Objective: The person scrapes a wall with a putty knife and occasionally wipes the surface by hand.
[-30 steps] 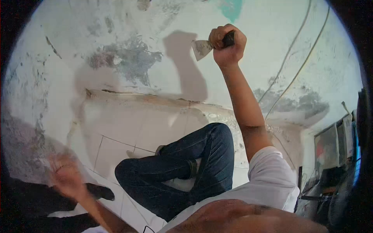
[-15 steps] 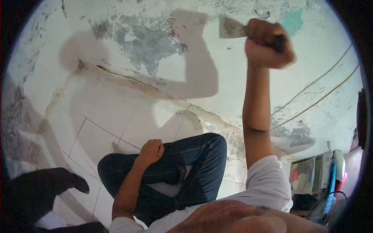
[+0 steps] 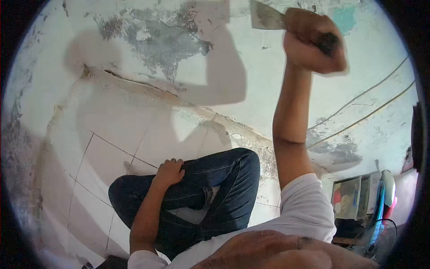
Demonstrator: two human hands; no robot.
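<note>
High at the upper right, my right hand [image 3: 313,41] is closed round the dark handle of a scraper [image 3: 267,15]. The scraper's flat metal blade points left, over the white wall [image 3: 251,67]; whether it touches the surface I cannot tell. Grey patches [image 3: 168,42] of bare, peeling plaster lie to the blade's left. Down on my jeans [image 3: 215,172], my left hand [image 3: 171,172] rests near the knee with its fingers a little apart and nothing held in it.
White floor tiles [image 3: 107,157] lie beyond my crossed legs. Two cables [image 3: 358,124] run along the wall at right. At the lower right are a clear storage box [image 3: 347,197] and a fan [image 3: 384,231]. A dark object [image 3: 114,262] shows at the bottom left.
My right hand and the scraper have moved slightly up and right. My left hand's fingers have loosened from a fist onto the leg. A dark shape at lower left has mostly left view.
</note>
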